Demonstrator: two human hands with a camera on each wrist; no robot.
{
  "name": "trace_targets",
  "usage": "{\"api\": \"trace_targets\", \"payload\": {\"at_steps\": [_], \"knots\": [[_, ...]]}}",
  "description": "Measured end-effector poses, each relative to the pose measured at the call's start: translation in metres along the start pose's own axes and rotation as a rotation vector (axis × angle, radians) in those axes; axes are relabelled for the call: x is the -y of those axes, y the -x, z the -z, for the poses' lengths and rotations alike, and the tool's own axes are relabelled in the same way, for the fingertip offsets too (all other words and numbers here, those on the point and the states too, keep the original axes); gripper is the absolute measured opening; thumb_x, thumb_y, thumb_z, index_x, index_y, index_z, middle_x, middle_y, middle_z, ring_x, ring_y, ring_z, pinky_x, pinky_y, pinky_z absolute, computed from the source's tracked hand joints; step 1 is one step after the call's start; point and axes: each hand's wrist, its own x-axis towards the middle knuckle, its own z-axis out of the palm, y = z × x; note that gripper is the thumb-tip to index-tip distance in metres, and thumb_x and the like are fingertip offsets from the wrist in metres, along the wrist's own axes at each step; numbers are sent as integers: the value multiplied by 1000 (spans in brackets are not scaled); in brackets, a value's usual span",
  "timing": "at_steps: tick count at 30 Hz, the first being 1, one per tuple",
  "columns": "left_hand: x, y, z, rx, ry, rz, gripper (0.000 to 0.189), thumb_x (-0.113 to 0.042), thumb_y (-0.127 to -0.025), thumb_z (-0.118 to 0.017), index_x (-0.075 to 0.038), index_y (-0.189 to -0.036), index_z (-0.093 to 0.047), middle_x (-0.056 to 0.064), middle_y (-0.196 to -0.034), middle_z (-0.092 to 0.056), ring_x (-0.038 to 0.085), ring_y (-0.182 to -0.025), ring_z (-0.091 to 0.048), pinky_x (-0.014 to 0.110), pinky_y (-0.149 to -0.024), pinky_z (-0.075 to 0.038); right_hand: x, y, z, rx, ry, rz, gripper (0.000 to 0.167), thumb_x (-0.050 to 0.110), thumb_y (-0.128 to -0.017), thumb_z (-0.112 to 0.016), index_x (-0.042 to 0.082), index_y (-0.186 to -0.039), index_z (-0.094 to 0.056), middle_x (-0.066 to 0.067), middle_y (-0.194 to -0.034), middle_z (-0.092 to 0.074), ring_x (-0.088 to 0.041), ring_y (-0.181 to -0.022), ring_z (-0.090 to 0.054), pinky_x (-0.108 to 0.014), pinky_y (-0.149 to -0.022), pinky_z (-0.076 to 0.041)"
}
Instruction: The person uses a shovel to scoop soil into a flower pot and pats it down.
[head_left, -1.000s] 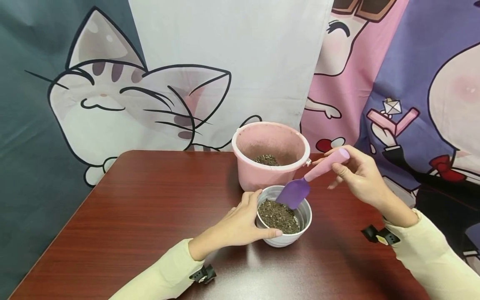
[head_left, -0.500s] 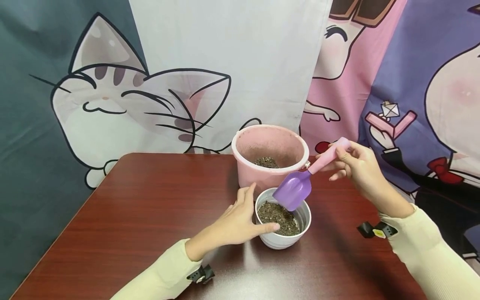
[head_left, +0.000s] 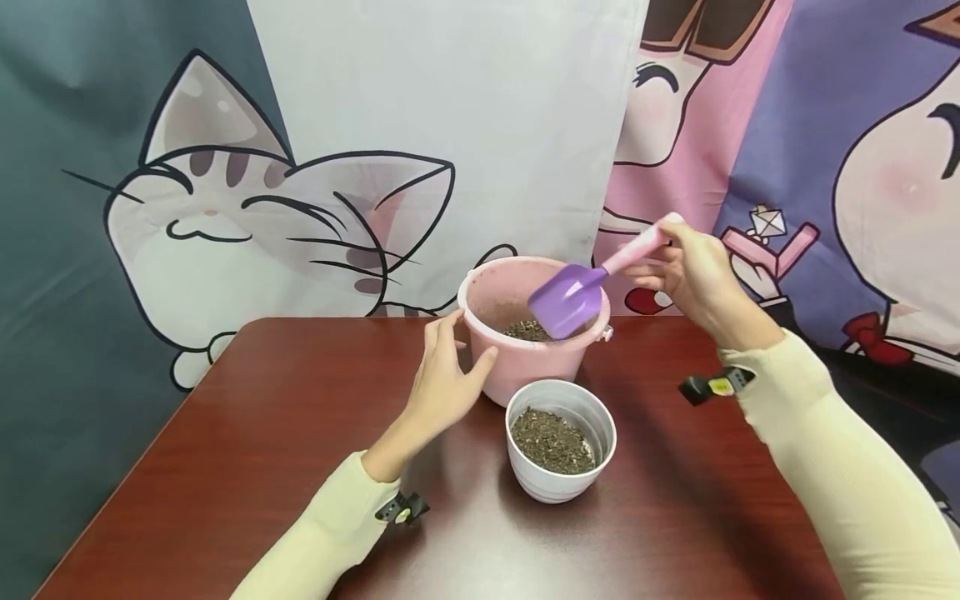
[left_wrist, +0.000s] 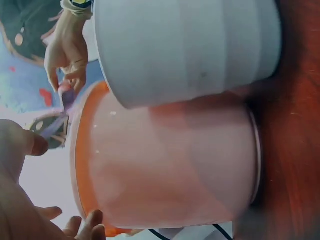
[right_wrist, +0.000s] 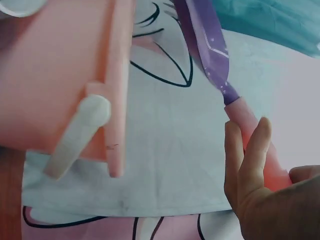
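A trowel (head_left: 566,304) with a purple blade and pink handle is in my right hand (head_left: 697,271), which grips the handle. Its blade hangs tilted over the mouth of the pink bucket (head_left: 528,367), above the dark soil (head_left: 525,332) inside. At the bucket's left side is my left hand (head_left: 442,375), thumb and fingers spread, fingertips right by the rim. The left wrist view also shows that hand (left_wrist: 20,185) spread beside the bucket (left_wrist: 160,165). In front of the bucket stands a white pot (head_left: 555,485), partly filled with soil (head_left: 553,442).
Both containers stand on a reddish-brown wooden table (head_left: 300,400). A cartoon-printed cloth (head_left: 525,100) hangs just behind its back edge. The bucket's white handle joint (right_wrist: 95,112) sticks out at its right side.
My left hand has left the white pot's rim and moved back to the bucket's left side. My right hand has lifted the trowel from over the pot to above the bucket.
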Motion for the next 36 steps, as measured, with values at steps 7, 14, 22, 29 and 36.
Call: {"api": "trace_targets", "payload": {"at_steps": [7, 14, 22, 29, 36], "knots": [[8, -16, -10, -57, 102, 120, 73, -39, -92, -66, -8, -149, -32, 16, -139, -38, 30, -111, -55, 45, -91, -46, -19, -47, -19, -173, 184, -66, 50, 20, -105, -36, -5, -77, -68, -23, -82, -72, -24, -64, -72, -31, -62, -58], [22, -18, -18, -113, 193, 145, 78, -33, -89, -71, -1, -148, -30, 19, -139, -40, 32, -122, -49, 42, -104, -40, -64, -76, -37, -243, 296, -165, 44, 21, -106, -42, -11, -88, -65, -27, -87, -71, -34, -77, -73, -44, -80, -56], [25, -18, -21, -98, 226, 148, 77, -34, -88, -72, -5, -146, -30, 15, -144, -33, 31, -128, -42, 46, -107, -34, -102, -89, -45, -248, 395, -237, 31, 21, -104, -51, -6, -118, -46, -18, -95, -61, -19, -67, -69, -35, -75, -58], [23, -18, -29, -87, 273, 136, 77, -32, -88, -72, -6, -147, -30, 13, -145, -32, 27, -131, -40, 43, -107, -35, -116, -93, -39, -190, 515, -280, 43, 21, -105, -49, -13, -129, -41, -23, -108, -56, -18, -67, -69, -34, -75, -58], [23, -24, -28, -91, 319, 117, 75, -31, -90, -71, -7, -147, -30, 13, -146, -32, 28, -126, -43, 45, -105, -38, -117, -98, -41, -112, 739, -246, 40, 21, -103, -53, -15, -120, -46, -26, -109, -59, -20, -82, -64, -31, -80, -56]]}}
